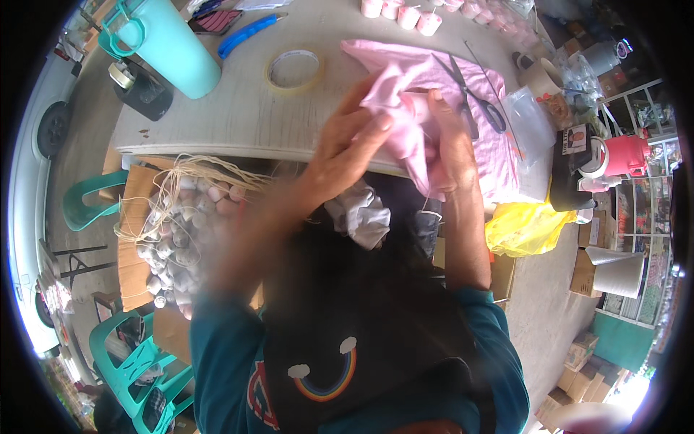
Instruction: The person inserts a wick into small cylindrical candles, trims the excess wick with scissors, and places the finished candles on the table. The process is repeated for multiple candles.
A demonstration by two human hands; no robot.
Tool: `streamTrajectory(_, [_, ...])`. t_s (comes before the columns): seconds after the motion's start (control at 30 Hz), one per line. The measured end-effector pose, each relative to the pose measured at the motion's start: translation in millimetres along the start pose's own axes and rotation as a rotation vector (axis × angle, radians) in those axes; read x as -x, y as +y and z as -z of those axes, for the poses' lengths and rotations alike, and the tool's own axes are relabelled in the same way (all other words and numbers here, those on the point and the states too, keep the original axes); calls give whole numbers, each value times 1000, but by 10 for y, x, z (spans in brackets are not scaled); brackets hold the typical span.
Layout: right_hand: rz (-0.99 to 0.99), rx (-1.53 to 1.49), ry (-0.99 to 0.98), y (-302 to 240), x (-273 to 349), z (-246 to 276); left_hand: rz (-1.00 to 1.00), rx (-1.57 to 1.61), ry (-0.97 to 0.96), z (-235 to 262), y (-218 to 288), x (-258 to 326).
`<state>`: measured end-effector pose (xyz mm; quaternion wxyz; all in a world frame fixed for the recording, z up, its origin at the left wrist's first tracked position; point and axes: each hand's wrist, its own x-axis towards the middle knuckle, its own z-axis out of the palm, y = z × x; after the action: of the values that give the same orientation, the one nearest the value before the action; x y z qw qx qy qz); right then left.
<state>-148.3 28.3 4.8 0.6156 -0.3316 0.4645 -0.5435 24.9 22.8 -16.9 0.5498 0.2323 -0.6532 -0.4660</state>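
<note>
Near the table's front edge, both my hands are closed on a bunched piece of pink cloth (pixel 405 137). My left hand (pixel 347 145) pinches its left side, with the fingers partly behind the folds. Along the right side, my right hand (pixel 454 145) grips the cloth with its thumb pointing up. Whether something sits inside the folds is hidden. More pink cloth (pixel 499 170) lies spread under and behind my hands. Dark-handled scissors (pixel 470 101) rest on it beside my right hand, with a thin rod next to them.
A tape roll (pixel 271 70), a blue utility knife (pixel 249 35) and a teal tumbler (pixel 173 50) stand or lie on the left of the table. Several small pink-and-white bundles (pixel 408 17) line the back. A cardboard box (pixel 135 267) of wrapped pieces and strings is below left; a yellow bag (pixel 528 230) hangs right.
</note>
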Motion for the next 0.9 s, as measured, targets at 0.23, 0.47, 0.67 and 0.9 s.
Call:
streamTrajectory(0.23, [83,-385,70,66,-193,122,-130,-122,201,-613,-469,-372])
streamTrajectory(0.47, [240,-373,77,166,-190,109,-3,276,341,-772,-471,-480])
streamTrajectory(0.67, [328,-234,8,156,-102,83,138,587,381,-708,-317,-535])
streamTrajectory(0.9, [117,-536,-192,65,-27,198,168,-206,412,-366,-170,-220])
